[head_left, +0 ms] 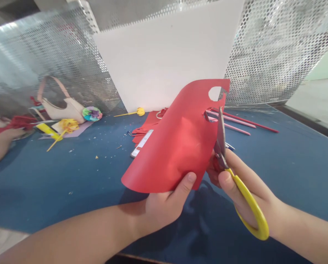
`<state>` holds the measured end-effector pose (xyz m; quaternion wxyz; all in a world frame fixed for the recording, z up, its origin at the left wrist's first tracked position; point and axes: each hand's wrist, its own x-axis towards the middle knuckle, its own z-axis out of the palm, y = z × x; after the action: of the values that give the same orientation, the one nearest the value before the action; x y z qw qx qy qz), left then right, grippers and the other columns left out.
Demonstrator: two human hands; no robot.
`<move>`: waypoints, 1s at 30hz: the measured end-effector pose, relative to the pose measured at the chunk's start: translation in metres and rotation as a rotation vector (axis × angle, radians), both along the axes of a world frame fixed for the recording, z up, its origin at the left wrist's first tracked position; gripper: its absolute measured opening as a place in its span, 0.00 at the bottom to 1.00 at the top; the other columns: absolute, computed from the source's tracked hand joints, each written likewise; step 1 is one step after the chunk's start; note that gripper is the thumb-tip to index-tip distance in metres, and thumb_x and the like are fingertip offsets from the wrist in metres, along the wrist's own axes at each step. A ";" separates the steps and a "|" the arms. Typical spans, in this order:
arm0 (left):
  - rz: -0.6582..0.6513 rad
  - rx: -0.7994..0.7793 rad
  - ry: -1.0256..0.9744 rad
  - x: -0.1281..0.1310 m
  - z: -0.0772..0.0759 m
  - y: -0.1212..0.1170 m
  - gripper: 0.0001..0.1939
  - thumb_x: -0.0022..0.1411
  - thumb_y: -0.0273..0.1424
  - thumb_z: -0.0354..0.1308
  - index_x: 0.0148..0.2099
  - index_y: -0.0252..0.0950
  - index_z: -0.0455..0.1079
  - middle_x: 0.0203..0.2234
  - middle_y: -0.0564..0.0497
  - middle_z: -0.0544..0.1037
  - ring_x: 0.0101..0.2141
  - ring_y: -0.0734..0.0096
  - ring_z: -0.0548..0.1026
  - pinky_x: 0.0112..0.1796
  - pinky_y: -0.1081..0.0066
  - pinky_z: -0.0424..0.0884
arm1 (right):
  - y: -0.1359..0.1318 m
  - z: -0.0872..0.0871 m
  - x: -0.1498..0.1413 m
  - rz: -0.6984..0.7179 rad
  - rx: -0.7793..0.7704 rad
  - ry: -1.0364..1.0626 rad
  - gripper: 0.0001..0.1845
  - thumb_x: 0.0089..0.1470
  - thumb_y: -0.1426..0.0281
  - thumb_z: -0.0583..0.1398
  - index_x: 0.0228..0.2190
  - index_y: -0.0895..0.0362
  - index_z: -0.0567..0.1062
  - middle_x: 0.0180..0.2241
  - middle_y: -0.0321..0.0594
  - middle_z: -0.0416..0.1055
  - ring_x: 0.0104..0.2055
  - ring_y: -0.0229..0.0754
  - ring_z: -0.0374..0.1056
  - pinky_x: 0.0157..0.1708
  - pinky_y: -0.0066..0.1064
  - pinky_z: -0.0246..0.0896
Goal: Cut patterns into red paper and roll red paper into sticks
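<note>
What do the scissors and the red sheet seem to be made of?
Scissors: blades probably steel, since they look grey with a dull shine; handles likely smooth plastic, being bright yellow and rounded.
Red sheet: probably thin paper or card, mostly matte, as it curves and creases.

bare left hand [165,207], short rounded thumbnail [191,176], bare right hand [243,189], smooth uncovered forearms [78,234]

The red sheet [164,146] hides fingers of the left hand [166,207].
</note>
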<state>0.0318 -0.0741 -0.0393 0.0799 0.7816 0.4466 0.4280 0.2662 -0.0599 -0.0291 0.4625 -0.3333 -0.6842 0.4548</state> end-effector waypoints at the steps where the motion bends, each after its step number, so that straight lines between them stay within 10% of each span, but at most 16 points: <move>1: -0.002 0.001 0.000 0.000 0.000 0.000 0.32 0.70 0.37 0.64 0.73 0.46 0.63 0.65 0.47 0.76 0.67 0.55 0.72 0.74 0.56 0.60 | 0.000 0.001 0.000 -0.002 0.010 -0.001 0.33 0.70 0.49 0.58 0.69 0.46 0.62 0.45 0.45 0.77 0.39 0.49 0.73 0.40 0.38 0.75; 15: -0.002 -0.035 -0.181 -0.001 -0.011 0.000 0.31 0.67 0.39 0.68 0.70 0.44 0.69 0.63 0.46 0.78 0.69 0.50 0.69 0.74 0.52 0.59 | 0.000 0.004 0.002 -0.018 0.025 -0.073 0.25 0.68 0.43 0.57 0.49 0.50 0.70 0.32 0.40 0.69 0.30 0.45 0.63 0.29 0.35 0.63; 30: -0.079 -0.060 -0.125 -0.001 -0.008 0.001 0.39 0.71 0.32 0.64 0.77 0.53 0.53 0.71 0.51 0.69 0.71 0.61 0.66 0.76 0.61 0.54 | -0.001 -0.001 0.007 0.024 0.007 -0.120 0.26 0.68 0.39 0.53 0.41 0.49 0.63 0.31 0.32 0.57 0.28 0.39 0.49 0.25 0.34 0.47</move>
<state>0.0305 -0.0734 -0.0475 0.1477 0.7675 0.4223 0.4590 0.2730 -0.0613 -0.0306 0.4165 -0.3501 -0.7161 0.4373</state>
